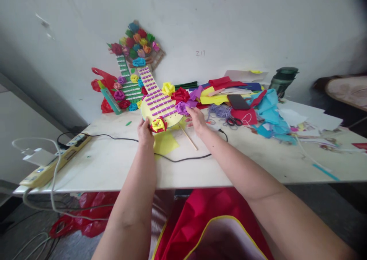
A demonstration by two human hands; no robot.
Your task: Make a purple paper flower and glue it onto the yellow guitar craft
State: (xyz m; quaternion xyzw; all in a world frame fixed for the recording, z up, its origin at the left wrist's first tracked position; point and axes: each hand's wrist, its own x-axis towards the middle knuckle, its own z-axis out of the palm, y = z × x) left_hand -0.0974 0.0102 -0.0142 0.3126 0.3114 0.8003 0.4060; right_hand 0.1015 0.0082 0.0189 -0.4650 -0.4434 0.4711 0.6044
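A yellow guitar-shaped paper craft [160, 105] with purple strips lies on the white table [120, 168], ringed by paper flowers. My left hand [145, 132] grips its near edge beside a red-and-yellow paper flower [159, 124]. My right hand [196, 118] pinches a purple paper flower [183, 107] at the craft's right edge. Red [180, 95] and yellow [168, 88] flowers sit just beyond.
A green craft piece covered in paper flowers [133, 53] leans on the wall. Coloured paper scraps [266, 107], a phone [238, 101], scissors [233, 121], a wooden stick [188, 137], a dark bottle [282, 80], a black cable [183, 158] and a power strip [54, 160] lie on the table.
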